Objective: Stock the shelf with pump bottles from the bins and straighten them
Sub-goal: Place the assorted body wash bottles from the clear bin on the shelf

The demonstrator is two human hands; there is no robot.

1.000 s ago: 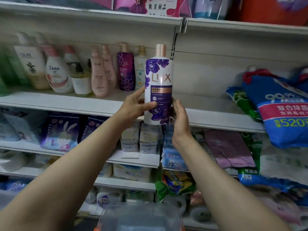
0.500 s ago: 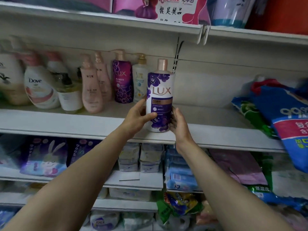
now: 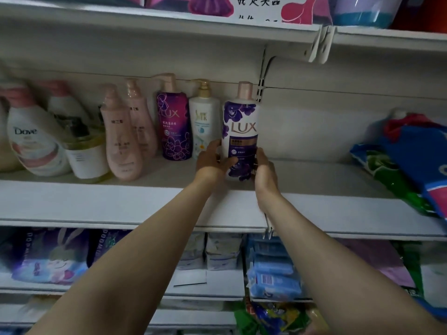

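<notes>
Hands hide the base of the white-and-purple LUX bottle; left hand and right hand grip its lower sides, upright on the shelf, right of a blurred bottle row

Single head cam, wide-angle, facing straight into the shelving at arm's reach, tilted a touch up. Middle shelf sits at frame centre; underside of the upper shelf along the top; lower tiers at the bottom. Both forearms enter from the bottom corners. Edges bow and blur. No second view.
</notes>
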